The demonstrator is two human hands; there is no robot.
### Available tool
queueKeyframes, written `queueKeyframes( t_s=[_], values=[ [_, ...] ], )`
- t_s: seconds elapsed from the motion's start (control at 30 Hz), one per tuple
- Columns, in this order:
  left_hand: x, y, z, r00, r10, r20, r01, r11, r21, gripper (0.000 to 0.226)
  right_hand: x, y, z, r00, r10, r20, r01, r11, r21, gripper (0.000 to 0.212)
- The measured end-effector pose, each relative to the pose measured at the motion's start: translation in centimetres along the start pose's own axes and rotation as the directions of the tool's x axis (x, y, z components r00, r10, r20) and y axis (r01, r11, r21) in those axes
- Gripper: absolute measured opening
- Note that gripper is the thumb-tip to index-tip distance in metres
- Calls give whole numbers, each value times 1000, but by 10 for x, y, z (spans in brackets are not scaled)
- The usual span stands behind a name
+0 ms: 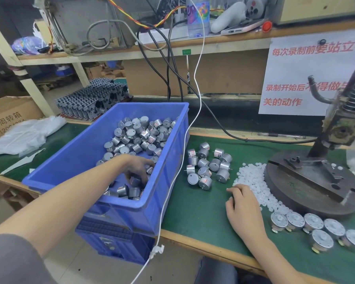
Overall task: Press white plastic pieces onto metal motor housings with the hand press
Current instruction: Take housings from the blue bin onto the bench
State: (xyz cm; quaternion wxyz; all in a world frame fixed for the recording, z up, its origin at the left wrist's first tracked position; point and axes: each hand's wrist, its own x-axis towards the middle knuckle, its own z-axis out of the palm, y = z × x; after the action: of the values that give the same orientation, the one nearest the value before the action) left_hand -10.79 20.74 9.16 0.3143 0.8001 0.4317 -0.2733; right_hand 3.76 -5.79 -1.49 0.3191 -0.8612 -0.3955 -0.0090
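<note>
My left hand [138, 168] reaches into the blue bin [76, 158] and its curled fingers close round metal motor housings [134, 181] near the bin's front. Many more housings [139, 132] lie piled in the bin. My right hand [244, 208] rests on the green mat with loosely curled fingers at the edge of a heap of small white plastic pieces [252, 179], holding nothing I can see. A loose cluster of housings [209, 167] lies on the mat between bin and heap. The hand press [316, 175] stands at the right on its round iron base.
A row of housings [316, 226] stands on end at the front right of the mat. A white cable [180, 160] hangs across the bin's right wall. A paper notice [307, 78], black cables, a cardboard box [8, 115] and plastic bags [23, 134] surround the work area.
</note>
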Motion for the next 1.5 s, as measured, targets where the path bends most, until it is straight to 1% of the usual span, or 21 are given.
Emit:
queueKeyframes(
  t_s=[0.1,0.13,0.27,0.37,0.43,0.47,0.53,0.6,0.67,0.77,0.83,0.93,0.97,1.0,1.03,1.1,1.17,1.23,1.3,1.43,1.5],
  values=[
    [0,1,2,1000,-2,-11,1,1000,-17,39,0,0,-1,1000,0,1,0,1000,-2,24],
    [-1,3,4,1000,-6,-30,6,1000,1,37,0,0,-1,1000,0,-4,0,1000,0,23],
    [-1,12,11,987,31,-160,-8,989,147,36,0,-1,-1,1000,-1,-19,1,1000,9,23],
    [-2,17,13,976,67,-208,-25,980,196,18,0,0,0,1000,5,-13,-5,1000,2,24],
    [-2,19,8,954,102,-283,-46,980,196,16,-1,0,0,1000,10,-11,-10,1000,9,25],
    [-2,19,5,932,120,-341,-57,981,188,15,-1,-1,0,1000,14,-10,-14,1000,12,26],
    [-7,18,-3,879,135,-458,-54,981,185,25,0,-1,-1,1000,19,-12,-19,1000,22,27],
    [-16,18,-13,817,169,-552,-21,964,264,36,1,-1,-1,1000,20,-12,-20,999,28,27],
    [-30,22,-24,756,222,-615,-18,947,319,42,2,0,0,1000,21,-11,-20,999,33,28],
    [-60,44,-43,672,316,-670,-116,938,326,45,3,1,0,1000,20,-7,-20,999,44,28],
    [-82,68,-51,609,389,-691,-157,913,376,44,2,2,0,1000,15,-7,-15,998,57,28],
    [-103,116,-52,496,545,-676,-206,830,519,46,3,3,0,1000,23,-17,-22,996,87,27],
    [-104,134,-50,470,595,-651,-246,797,551,45,3,3,0,999,29,-14,-27,995,96,28],
    [-102,152,-46,464,638,-614,-290,765,576,45,3,4,0,999,32,-13,-31,994,105,28],
    [-96,170,-41,474,678,-561,-328,728,602,45,3,4,0,999,34,-15,-32,993,112,28],
    [-73,204,-26,520,747,-414,-384,637,669,47,2,4,-1,999,36,-17,-34,992,122,29],
    [-44,233,-9,579,765,-282,-427,579,694,49,1,5,-2,999,36,-22,-33,991,129,29],
    [-16,251,4,642,739,-206,-453,582,676,51,1,3,-2,999,34,-25,-30,990,139,30],
    [11,263,16,688,711,-145,-476,593,650,53,1,3,-2,999,32,-21,-29,989,143,30],
    [56,270,27,742,668,-61,-520,631,576,50,-1,6,-1,999,38,-37,-31,986,165,28],
    [72,270,31,769,638,-43,-507,649,567,51,0,7,0,998,49,-45,-40,984,175,28]
  ],
)
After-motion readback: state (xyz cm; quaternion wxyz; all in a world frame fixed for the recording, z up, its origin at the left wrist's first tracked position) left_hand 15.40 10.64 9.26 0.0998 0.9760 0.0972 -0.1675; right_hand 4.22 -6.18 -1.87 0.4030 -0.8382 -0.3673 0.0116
